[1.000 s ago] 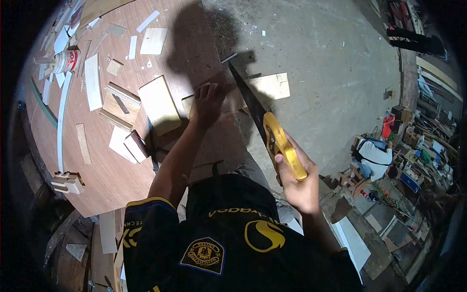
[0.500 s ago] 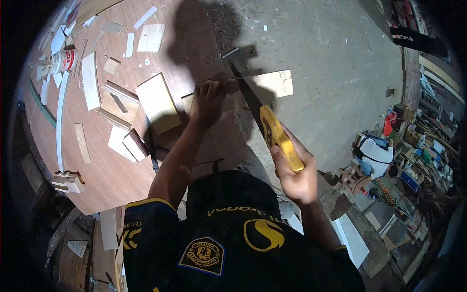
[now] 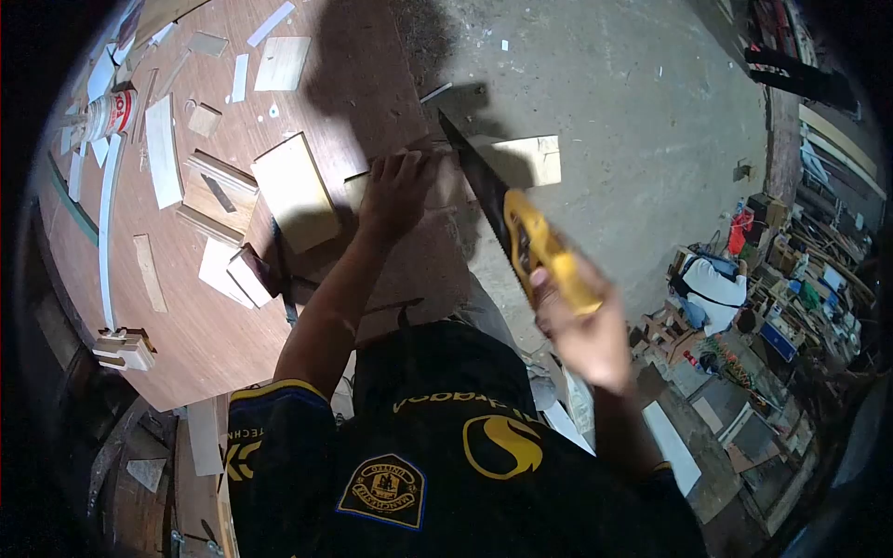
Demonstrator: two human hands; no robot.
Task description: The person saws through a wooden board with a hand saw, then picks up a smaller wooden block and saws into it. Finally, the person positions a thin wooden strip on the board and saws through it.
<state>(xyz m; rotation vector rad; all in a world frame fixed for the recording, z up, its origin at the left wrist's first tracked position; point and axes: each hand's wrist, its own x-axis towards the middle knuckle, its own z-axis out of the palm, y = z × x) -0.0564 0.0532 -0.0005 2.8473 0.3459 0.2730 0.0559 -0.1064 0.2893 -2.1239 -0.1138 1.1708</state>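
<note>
My right hand (image 3: 588, 321) is wrapped around the yellow handle of a handsaw (image 3: 551, 256), and motion blurs it a little. The dark blade slants up and left across a pale wooden board (image 3: 538, 160), which juts beyond the table edge. My left hand (image 3: 398, 197) presses down on the same board, its fingers bent over it on the table side of the blade. Shadow covers part of the board around the blade, so the depth of any cut cannot be made out.
On the brown tabletop (image 3: 200, 339) lie a flat wooden block (image 3: 296, 191), a grooved wood piece (image 3: 219, 195), several offcuts and a labelled container (image 3: 112, 113). Another person (image 3: 712, 290) sits low on the right among scrap wood and tools.
My right hand and the saw have drawn back down and to the right along the blade's line. My left hand stays on the board. The whole view has shifted slightly.
</note>
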